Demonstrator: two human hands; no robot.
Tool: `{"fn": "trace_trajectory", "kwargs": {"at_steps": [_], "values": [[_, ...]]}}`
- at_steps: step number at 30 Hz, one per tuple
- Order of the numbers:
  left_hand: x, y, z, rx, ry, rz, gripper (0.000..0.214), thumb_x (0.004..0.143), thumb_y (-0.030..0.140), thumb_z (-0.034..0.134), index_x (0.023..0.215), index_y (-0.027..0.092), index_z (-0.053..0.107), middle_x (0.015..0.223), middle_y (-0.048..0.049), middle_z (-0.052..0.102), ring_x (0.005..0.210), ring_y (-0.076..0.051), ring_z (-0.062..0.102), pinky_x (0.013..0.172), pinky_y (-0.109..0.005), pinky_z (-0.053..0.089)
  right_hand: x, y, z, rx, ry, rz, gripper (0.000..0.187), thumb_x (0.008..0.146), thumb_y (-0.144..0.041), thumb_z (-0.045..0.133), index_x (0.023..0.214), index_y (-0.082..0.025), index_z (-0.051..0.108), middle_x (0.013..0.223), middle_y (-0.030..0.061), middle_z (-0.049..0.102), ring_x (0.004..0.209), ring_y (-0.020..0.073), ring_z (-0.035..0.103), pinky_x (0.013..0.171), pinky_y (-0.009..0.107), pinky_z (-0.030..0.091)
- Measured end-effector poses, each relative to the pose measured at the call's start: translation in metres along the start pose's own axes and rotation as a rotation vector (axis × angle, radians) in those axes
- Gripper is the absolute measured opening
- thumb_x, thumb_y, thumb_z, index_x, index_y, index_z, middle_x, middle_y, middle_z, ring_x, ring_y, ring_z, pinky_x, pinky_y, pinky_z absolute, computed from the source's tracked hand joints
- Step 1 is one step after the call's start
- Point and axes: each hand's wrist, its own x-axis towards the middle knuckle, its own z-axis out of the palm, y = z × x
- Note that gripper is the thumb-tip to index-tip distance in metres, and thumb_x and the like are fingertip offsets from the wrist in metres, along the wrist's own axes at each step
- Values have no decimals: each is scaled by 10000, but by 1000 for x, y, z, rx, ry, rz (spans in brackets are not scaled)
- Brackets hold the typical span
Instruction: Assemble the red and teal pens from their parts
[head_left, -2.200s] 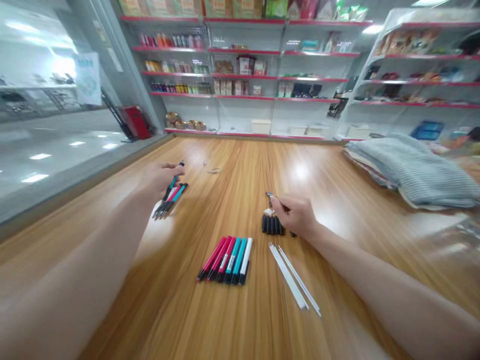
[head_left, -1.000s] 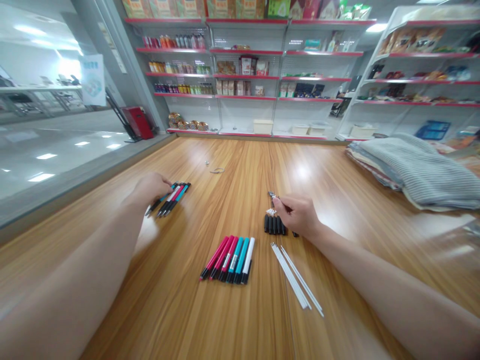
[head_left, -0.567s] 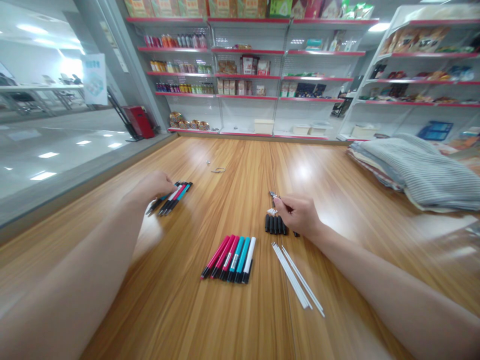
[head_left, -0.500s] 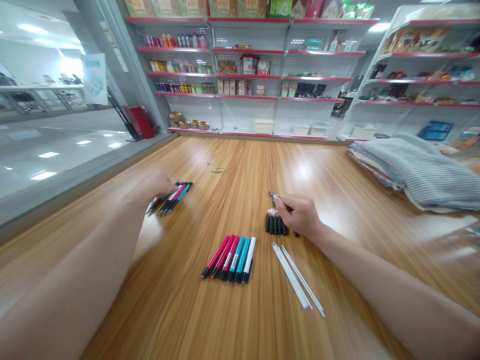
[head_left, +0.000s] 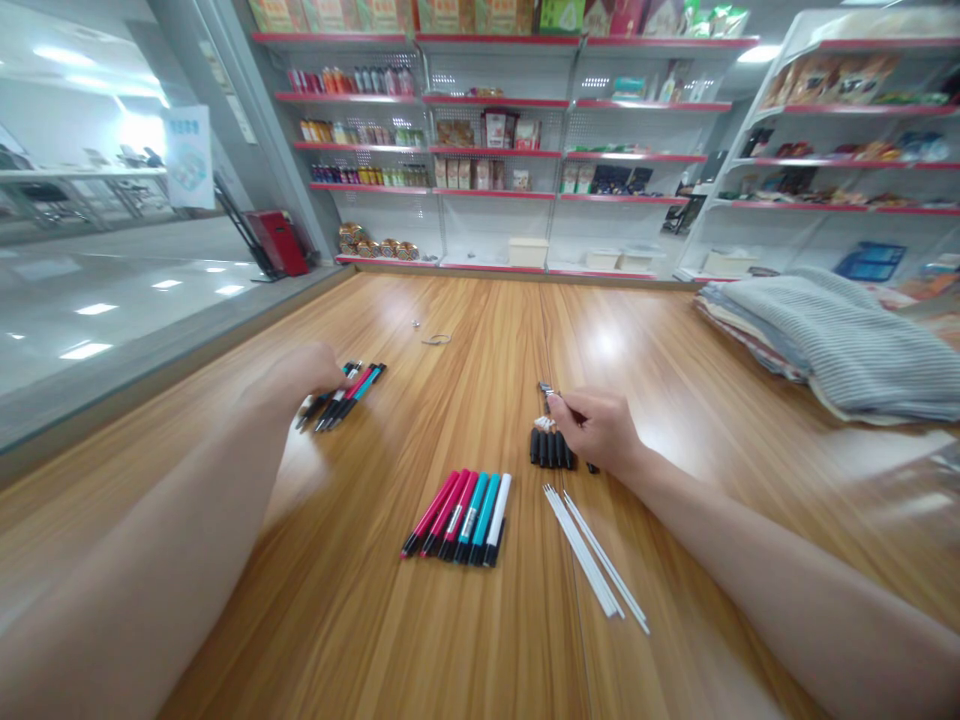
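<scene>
My left hand (head_left: 304, 368) rests on the near end of a small row of assembled pens (head_left: 346, 391) at the left of the wooden table (head_left: 480, 620), its fingers curled over them. My right hand (head_left: 596, 427) is closed in a pinch on a small metal piece (head_left: 545, 389), just behind a cluster of black pen caps (head_left: 549, 448). A row of pink, teal and white pen barrels (head_left: 459, 516) lies in the middle. Thin white refills (head_left: 594, 560) lie to its right.
Folded striped cloths (head_left: 832, 340) are stacked at the table's right. A small ring and a tiny metal bit (head_left: 433, 339) lie farther back. Shelves with goods (head_left: 487, 140) stand behind the table. A glass partition (head_left: 97, 260) runs along the left.
My left hand came down from holding a teal pen in the air and now lies on the left row of pens. My right hand has stayed in place.
</scene>
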Motion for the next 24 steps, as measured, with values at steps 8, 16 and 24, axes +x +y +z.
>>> {"fn": "trace_trajectory", "kwargs": {"at_steps": [8, 16, 24], "values": [[-12, 12, -8, 216, -118, -40, 513, 585, 526, 728, 771, 51, 679, 780, -175, 666, 735, -234, 599, 611, -289, 423, 0, 0, 0, 0, 8, -5, 417, 875, -256, 508, 504, -179, 334, 485, -23, 349, 471, 82, 331, 512, 259, 257], [-31, 30, -19, 280, -151, 3, 334, 689, 360, 661, 796, 46, 695, 823, -194, 684, 765, -241, 620, 604, -271, 413, 0, 0, 0, -12, 4, -4, 416, 872, -257, 512, 502, -178, 337, 485, -23, 353, 472, 83, 336, 515, 260, 258], [-35, 33, -19, 200, -103, 23, 241, 627, 286, 715, 722, 66, 695, 772, -180, 680, 801, -260, 631, 671, -295, 431, 1, -1, -1, -16, -2, -6, 410, 874, -262, 510, 500, -179, 362, 483, -20, 370, 471, 86, 352, 516, 257, 266]]}}
